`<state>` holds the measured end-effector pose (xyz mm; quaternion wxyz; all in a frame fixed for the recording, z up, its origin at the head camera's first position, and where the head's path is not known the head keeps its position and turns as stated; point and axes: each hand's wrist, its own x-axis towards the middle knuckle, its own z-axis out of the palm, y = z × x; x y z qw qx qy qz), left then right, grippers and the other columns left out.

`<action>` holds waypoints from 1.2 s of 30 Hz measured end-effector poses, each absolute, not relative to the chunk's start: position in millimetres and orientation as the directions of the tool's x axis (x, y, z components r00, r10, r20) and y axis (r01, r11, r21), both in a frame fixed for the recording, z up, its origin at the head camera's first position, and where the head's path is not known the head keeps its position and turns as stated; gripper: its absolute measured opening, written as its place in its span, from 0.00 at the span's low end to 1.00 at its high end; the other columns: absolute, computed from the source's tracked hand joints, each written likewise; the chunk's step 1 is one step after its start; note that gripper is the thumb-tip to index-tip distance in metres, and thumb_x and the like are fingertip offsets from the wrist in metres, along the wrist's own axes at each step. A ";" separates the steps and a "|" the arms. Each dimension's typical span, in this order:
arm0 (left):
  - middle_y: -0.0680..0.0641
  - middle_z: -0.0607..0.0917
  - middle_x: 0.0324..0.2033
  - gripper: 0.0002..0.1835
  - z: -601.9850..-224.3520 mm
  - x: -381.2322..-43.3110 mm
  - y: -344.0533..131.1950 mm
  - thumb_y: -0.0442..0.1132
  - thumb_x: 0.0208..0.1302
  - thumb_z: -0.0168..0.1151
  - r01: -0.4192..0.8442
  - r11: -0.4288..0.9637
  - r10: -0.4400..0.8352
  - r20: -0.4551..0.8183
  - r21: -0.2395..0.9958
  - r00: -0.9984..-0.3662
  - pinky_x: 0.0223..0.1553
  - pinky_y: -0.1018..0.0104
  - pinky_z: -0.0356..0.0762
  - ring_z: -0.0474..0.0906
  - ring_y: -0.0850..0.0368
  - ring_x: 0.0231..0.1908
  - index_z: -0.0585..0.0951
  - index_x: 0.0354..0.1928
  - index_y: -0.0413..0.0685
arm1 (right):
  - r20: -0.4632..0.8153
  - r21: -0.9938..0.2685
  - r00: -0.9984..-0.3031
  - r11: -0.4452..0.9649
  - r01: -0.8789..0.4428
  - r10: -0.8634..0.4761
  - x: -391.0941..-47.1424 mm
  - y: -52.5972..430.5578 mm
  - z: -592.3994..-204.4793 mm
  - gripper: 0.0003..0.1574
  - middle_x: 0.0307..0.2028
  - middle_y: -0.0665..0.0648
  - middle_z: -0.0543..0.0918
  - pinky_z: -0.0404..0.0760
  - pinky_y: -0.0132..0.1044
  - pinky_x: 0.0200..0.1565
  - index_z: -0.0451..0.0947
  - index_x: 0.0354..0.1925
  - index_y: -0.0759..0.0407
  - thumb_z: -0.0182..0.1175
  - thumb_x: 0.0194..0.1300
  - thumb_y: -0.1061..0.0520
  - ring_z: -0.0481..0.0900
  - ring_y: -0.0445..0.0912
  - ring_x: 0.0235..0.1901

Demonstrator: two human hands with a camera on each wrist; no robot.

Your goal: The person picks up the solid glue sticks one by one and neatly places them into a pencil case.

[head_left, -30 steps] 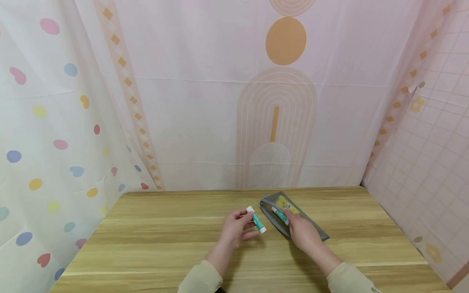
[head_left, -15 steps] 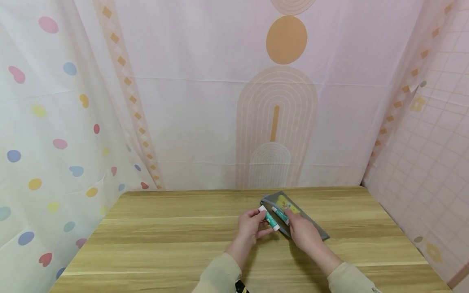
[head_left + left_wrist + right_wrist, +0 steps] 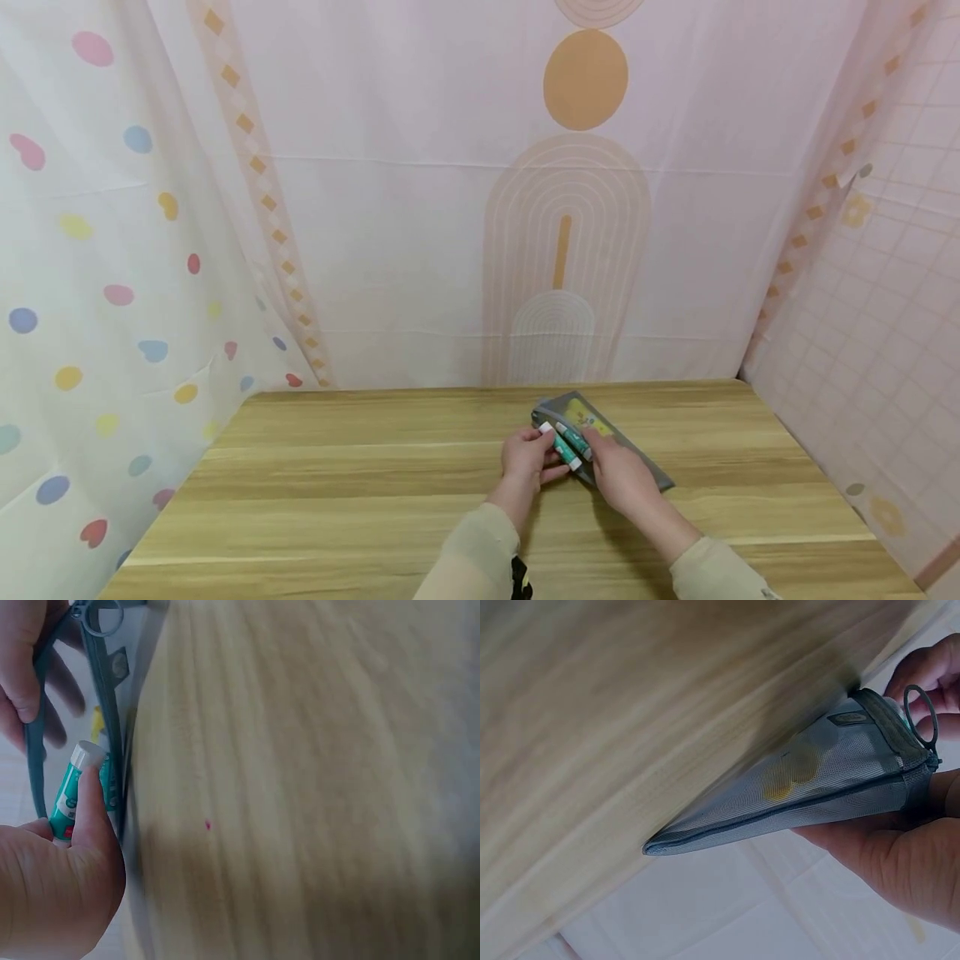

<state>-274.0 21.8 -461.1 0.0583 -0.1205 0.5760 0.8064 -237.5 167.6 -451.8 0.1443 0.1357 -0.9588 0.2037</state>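
Observation:
My left hand (image 3: 525, 460) pinches a green glue stick (image 3: 566, 450) with white ends at the mouth of a grey mesh zip pouch (image 3: 592, 417). A second, similar glue stick (image 3: 574, 442) lies beside it, partly hidden; in the left wrist view it shows within the pouch's opening. My right hand (image 3: 624, 477) grips the pouch by its open edge, thumb on one side and fingers on the other. The right wrist view shows the mesh side with a yellow print (image 3: 791, 772) and a ring-shaped zipper pull (image 3: 922, 720).
Under the pouch is a wood-grain table (image 3: 337, 492). A patterned curtain (image 3: 405, 250) hangs behind the table's back edge, with more patterned cloth on the left and right sides.
My left hand has carried its glue stick rightward from beside the pouch to the pouch's mouth, close to the second glue stick. The right hand and the pouch have stayed nearly still.

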 end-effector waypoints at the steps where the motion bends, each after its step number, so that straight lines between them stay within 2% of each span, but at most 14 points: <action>1: 0.40 0.83 0.29 0.14 -461.8 -274.5 22.7 0.31 0.69 0.60 -0.232 -0.331 -0.050 -0.262 0.915 -0.964 0.32 0.53 0.87 0.81 0.54 0.26 0.75 0.52 0.28 | 0.335 -0.349 -0.920 0.880 -0.322 -0.204 -237.1 167.7 -451.5 0.20 0.41 0.69 0.83 0.82 0.50 0.27 0.74 0.59 0.64 0.55 0.69 0.68 0.81 0.56 0.26; 11: 0.38 0.83 0.30 0.15 -464.9 -279.4 33.4 0.31 0.68 0.60 -0.222 -0.322 -0.095 -0.264 0.920 -0.960 0.30 0.54 0.87 0.81 0.54 0.25 0.75 0.52 0.27 | 0.349 -0.345 -0.912 0.876 -0.338 -0.214 -235.1 170.9 -450.0 0.19 0.45 0.72 0.83 0.83 0.60 0.41 0.74 0.59 0.66 0.54 0.70 0.68 0.83 0.66 0.40; 19: 0.42 0.80 0.23 0.09 -462.3 -281.6 33.3 0.31 0.67 0.63 -0.236 -0.175 -0.169 -0.265 0.956 -0.949 0.28 0.59 0.87 0.77 0.58 0.21 0.79 0.43 0.30 | 0.342 -0.348 -0.916 0.877 -0.330 -0.209 -235.0 169.6 -451.8 0.20 0.45 0.71 0.83 0.83 0.59 0.40 0.74 0.59 0.65 0.55 0.70 0.68 0.83 0.65 0.39; 23: 0.39 0.82 0.24 0.07 -460.8 -281.2 32.1 0.30 0.66 0.63 -0.248 -0.121 -0.175 -0.266 0.961 -0.948 0.27 0.59 0.86 0.79 0.56 0.22 0.79 0.41 0.31 | 0.329 -0.356 -0.921 0.876 -0.327 -0.210 -235.6 168.7 -452.5 0.20 0.46 0.72 0.83 0.82 0.60 0.43 0.74 0.59 0.66 0.54 0.70 0.68 0.82 0.67 0.43; 29: 0.37 0.84 0.28 0.10 -456.9 -280.3 31.7 0.31 0.67 0.62 -0.267 -0.106 -0.124 -0.279 0.958 -0.952 0.29 0.59 0.87 0.82 0.54 0.26 0.79 0.45 0.29 | 0.326 -0.367 -0.922 0.871 -0.326 -0.207 -236.6 167.8 -451.9 0.21 0.46 0.71 0.83 0.83 0.59 0.43 0.74 0.61 0.65 0.55 0.70 0.67 0.82 0.66 0.45; 36: 0.36 0.83 0.29 0.12 -459.6 -278.4 30.6 0.32 0.70 0.58 -0.257 -0.120 -0.086 -0.268 0.959 -0.960 0.28 0.59 0.87 0.81 0.53 0.25 0.78 0.49 0.28 | 0.330 -0.357 -0.916 0.868 -0.344 -0.227 -234.9 168.9 -452.5 0.21 0.48 0.70 0.83 0.81 0.58 0.47 0.75 0.60 0.66 0.55 0.70 0.68 0.81 0.66 0.48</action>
